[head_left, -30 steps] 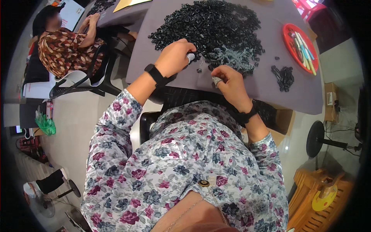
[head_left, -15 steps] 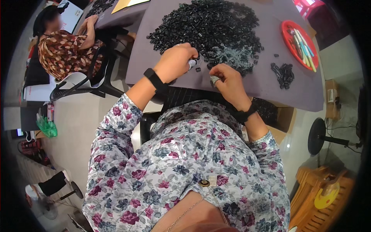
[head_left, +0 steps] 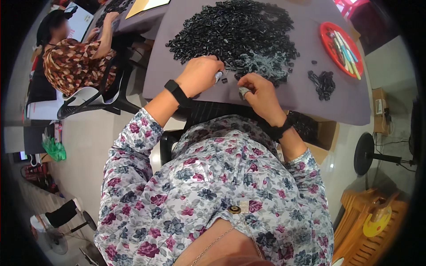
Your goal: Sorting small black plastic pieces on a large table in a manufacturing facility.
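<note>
My left hand (head_left: 200,75) is closed over the near edge of a large pile of small black plastic pieces (head_left: 235,31). Its fingertips point down, and a whitish wrapping or cover shows at one finger; whatever it pinches is hidden. Opposite it, my right hand (head_left: 262,95) is curled, with thumb and fingers close together and a grey, rough-looking cover on the thumb. I cannot make out what lies between them. A loose black piece (head_left: 224,81) rests on the table between my hands. Just beyond the right hand is a heap of thin grey-green bits (head_left: 265,64).
The grey-covered table (head_left: 346,104) also bears a smaller black pile (head_left: 322,84) and a red tray (head_left: 326,46) of pens or knife-like tools. An open cardboard box (head_left: 326,135) stands below the edge. A co-worker (head_left: 80,62) sits at the left. A black fan (head_left: 364,153) stands right.
My left hand has shifted slightly down and left, and the right hand has moved slightly left, staying curled. The co-worker's one hand has risen. The whole view has shifted a little.
</note>
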`<state>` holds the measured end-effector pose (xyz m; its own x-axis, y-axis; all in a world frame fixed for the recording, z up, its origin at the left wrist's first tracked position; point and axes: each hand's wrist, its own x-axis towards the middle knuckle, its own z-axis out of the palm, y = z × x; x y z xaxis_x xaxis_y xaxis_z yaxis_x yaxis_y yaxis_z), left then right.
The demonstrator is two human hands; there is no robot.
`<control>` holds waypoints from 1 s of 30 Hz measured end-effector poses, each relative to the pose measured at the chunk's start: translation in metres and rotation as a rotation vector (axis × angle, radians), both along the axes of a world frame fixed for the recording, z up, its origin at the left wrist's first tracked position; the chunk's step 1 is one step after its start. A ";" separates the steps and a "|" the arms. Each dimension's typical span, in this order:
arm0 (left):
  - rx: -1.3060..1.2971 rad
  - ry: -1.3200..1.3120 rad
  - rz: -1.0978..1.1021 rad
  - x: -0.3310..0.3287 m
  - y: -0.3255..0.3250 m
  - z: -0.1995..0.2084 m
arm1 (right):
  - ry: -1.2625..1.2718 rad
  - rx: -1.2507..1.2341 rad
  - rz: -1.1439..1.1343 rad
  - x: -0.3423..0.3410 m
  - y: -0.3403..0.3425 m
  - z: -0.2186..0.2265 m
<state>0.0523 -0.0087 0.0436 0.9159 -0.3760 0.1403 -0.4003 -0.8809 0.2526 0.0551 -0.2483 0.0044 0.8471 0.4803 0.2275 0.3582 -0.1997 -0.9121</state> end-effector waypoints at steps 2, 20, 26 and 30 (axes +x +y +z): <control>-0.032 -0.017 0.020 0.000 0.001 0.003 | -0.013 -0.011 0.005 0.000 0.001 0.001; -0.052 -0.028 0.119 0.025 0.015 0.019 | -0.021 0.012 0.002 0.000 0.001 -0.005; 0.004 0.004 0.169 0.057 0.006 0.015 | -0.012 -0.025 -0.006 -0.001 0.001 -0.006; 0.008 0.039 0.063 0.066 0.004 0.009 | -0.012 -0.039 -0.001 -0.001 0.001 -0.004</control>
